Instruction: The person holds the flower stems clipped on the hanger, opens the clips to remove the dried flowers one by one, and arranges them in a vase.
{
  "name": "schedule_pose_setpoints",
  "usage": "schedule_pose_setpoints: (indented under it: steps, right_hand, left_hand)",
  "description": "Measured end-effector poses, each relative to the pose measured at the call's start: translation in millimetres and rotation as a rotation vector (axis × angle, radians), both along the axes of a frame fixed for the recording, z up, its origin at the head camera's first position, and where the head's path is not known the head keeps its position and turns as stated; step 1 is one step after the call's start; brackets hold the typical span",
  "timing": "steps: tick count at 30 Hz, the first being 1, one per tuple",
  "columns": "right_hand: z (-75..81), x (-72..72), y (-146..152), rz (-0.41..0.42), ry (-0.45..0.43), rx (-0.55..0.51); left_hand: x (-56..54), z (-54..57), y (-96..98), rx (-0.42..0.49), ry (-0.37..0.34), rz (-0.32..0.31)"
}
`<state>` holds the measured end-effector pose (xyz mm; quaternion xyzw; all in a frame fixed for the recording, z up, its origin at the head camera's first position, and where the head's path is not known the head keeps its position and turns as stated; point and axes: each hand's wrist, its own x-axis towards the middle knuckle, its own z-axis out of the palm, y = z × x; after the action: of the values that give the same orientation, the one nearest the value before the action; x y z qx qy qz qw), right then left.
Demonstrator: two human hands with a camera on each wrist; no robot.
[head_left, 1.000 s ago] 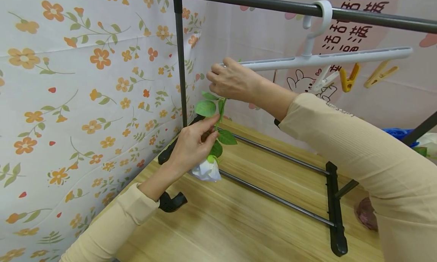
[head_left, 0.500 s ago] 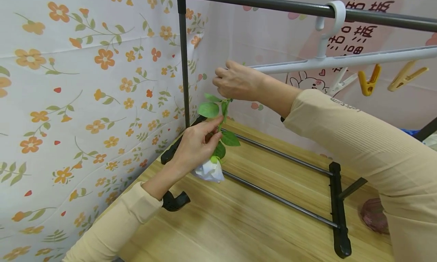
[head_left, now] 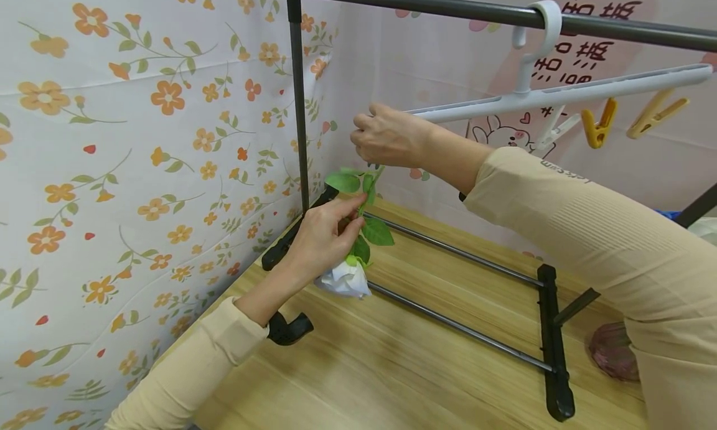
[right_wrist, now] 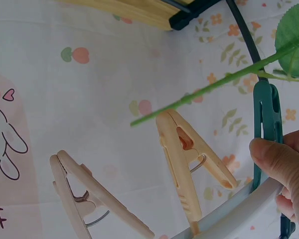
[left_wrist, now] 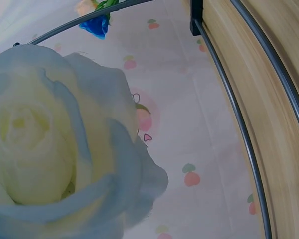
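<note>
The left hand pinches, thumb and forefinger nearly closed, the green stem of a white rose with layered, curling petals, inverted above the tabletop toward its far left corner. The right hand, fingers curled, grips a slotted, dark-green clothespin at the grooved white hanger's end.

This looks like a homelike corner, with a hanger on a clothes rack beside flower-print cloth.
</note>
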<state>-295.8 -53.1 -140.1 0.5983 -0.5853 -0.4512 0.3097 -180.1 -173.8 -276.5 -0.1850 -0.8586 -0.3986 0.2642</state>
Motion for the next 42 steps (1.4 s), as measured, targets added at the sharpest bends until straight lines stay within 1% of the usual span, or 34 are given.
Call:
schedule_pose_setpoints:
  steps: [4,11,16,21,24,30,36,42]
  right_hand:
    - [0.8,0.9,0,-0.002,-0.015,-0.006]
    - [0.2,0.3,0,0.053,-0.015,-0.042]
    - [1.9,1.0,0,0.045,-0.041,-0.056]
    - [3.1,0.1,2,0.069,-0.064,-0.099]
    - [3.4,-0.7,3,0.089,-0.066,-0.127]
    - [5.2,-1.4,8,0.100,-0.061,-0.162]
    - [8.3,-3.2,10,0.160,-0.072,-0.220]
    - [7.6,-0.6,14,0.166,-0.081,-0.244]
  left_hand:
    - [0.1,-0.5,-0.5,0.000,0.003,0.001]
    - [1.5,-1.0,-1.3,0.006,0.005,0.006]
    - [2.8,-1.2,-1.8,0.015,0.011,0.008]
    - [3.0,-1.2,-2.1,0.018,0.015,0.010]
    - [3.1,-1.2,-2.3,0.019,0.012,0.007]
    - [4.5,-1.0,-2.3,0.020,0.003,0.003]
    - [5.1,-0.6,-2.0,0.022,0.005,0.001]
    - [6.1,0.2,-1.8,0.018,0.004,0.007]
